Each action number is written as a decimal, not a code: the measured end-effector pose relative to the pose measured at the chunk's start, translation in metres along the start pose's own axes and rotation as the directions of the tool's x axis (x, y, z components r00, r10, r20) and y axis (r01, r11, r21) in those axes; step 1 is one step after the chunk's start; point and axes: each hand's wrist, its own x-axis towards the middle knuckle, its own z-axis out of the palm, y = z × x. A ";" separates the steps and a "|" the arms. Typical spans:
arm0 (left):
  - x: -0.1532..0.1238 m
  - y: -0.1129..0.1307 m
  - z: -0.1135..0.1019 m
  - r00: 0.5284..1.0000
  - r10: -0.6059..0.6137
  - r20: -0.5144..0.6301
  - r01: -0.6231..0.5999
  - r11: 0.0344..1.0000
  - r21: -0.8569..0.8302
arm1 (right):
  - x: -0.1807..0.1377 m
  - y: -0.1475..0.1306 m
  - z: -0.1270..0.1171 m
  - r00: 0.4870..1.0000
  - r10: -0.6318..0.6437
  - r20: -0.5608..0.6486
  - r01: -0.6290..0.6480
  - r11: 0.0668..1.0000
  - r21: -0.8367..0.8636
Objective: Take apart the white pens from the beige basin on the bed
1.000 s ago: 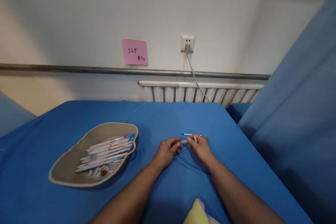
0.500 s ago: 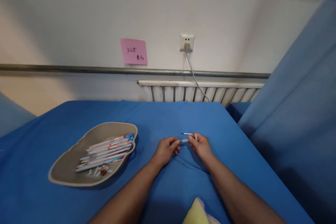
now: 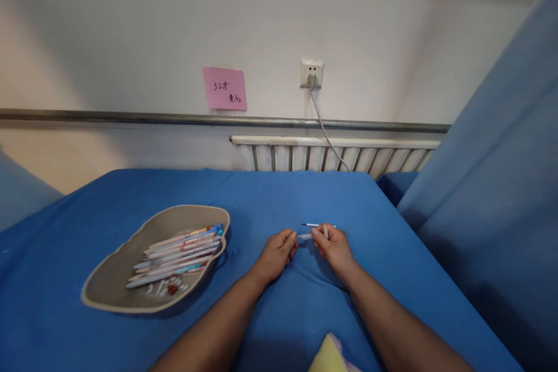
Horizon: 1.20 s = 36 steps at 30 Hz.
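Between my two hands is a short, translucent whitish pen part (image 3: 306,236), held level just above the blue cloth. My left hand (image 3: 278,250) is closed, with thumb and forefinger pinched at its left end. On the other end, the fingers of my right hand (image 3: 335,247) are closed too. A small white piece (image 3: 325,232) stands up from those right fingers; its kind is too small to tell. Just beyond the right hand lies a thin white pen refill (image 3: 310,225) with a dark tip, partly hidden by the fingers.
A beige tray (image 3: 104,296) at left holds several pens (image 3: 183,253), small white pieces (image 3: 161,288) and a reddish-brown bit (image 3: 172,289). A yellow cloth (image 3: 328,357) lies at the front edge. The blue-covered table (image 3: 261,192) meets a wall; a blue curtain (image 3: 492,174) hangs at right.
The view has shifted slightly, moving everything a little down in the picture. My left fingers have curled in more around the end of the pen part. Both hands keep their hold.
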 end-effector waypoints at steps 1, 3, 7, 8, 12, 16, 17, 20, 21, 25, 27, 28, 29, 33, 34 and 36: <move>0.000 0.000 0.000 1.000 -0.001 0.004 0.001 1.000 -0.011 | -0.001 -0.001 0.001 1.000 0.004 0.002 -0.004 1.000 0.010; 0.000 -0.001 0.000 1.000 -0.003 0.012 0.003 0.999 -0.032 | -0.002 -0.003 0.002 1.000 0.017 0.008 -0.017 0.999 0.036; 0.001 -0.002 0.001 0.999 -0.008 -0.031 0.004 0.990 -0.138 | -0.003 -0.007 0.004 0.998 0.065 0.016 -0.066 0.992 0.104; 0.001 -0.003 0.001 0.998 -0.013 -0.054 0.003 0.984 -0.178 | -0.003 -0.007 0.004 0.997 0.078 0.017 -0.080 0.990 0.120; 0.003 -0.005 0.000 0.994 -0.023 -0.108 -0.006 0.964 -0.265 | -0.002 -0.008 0.004 0.993 0.118 0.005 -0.117 0.979 0.168; 0.002 -0.003 0.000 0.995 0.015 -0.096 -0.034 0.979 -0.200 | -0.001 -0.007 0.005 0.994 0.111 0.005 -0.111 0.986 0.124; 0.001 -0.003 0.000 0.996 0.026 -0.085 -0.040 0.985 -0.165 | -0.001 -0.007 0.006 0.994 0.105 0.008 -0.106 0.989 0.099; -0.001 -0.001 0.001 0.998 0.037 -0.058 -0.042 0.996 -0.081 | -0.002 -0.006 0.007 0.995 0.097 0.015 -0.098 0.994 0.050; -0.002 -0.001 0.002 0.998 0.033 -0.059 -0.037 0.997 -0.068 | -0.002 -0.006 0.007 0.995 0.094 0.020 -0.095 0.994 0.045; -0.004 0.001 0.002 0.997 0.008 -0.079 -0.013 0.998 -0.062 | -0.002 -0.004 0.007 0.994 0.093 0.051 -0.095 0.994 0.052; -0.004 0.002 0.003 0.997 0.002 -0.081 -0.008 0.997 -0.076 | -0.002 -0.004 0.006 0.993 0.095 0.067 -0.099 0.993 0.060; -0.003 0.003 0.003 0.997 0.002 -0.082 -0.009 0.996 -0.085 | -0.003 -0.005 0.007 0.992 0.096 0.080 -0.101 0.993 0.064; -0.003 0.003 0.003 0.996 0.003 -0.086 -0.012 0.995 -0.102 | -0.003 -0.006 0.007 0.990 0.097 0.098 -0.104 0.992 0.067; -0.002 0.006 0.002 0.989 -0.016 -0.144 -0.020 0.969 -0.245 | -0.009 -0.010 0.009 0.978 0.103 0.180 -0.116 0.991 0.063; -0.002 0.007 0.002 0.987 -0.025 -0.157 -0.021 0.959 -0.282 | -0.010 -0.011 0.010 0.973 0.107 0.206 -0.121 0.991 0.059; -0.001 0.006 0.001 0.986 -0.033 -0.165 -0.023 0.945 -0.327 | -0.012 -0.013 0.012 0.961 0.114 0.254 -0.131 0.990 0.052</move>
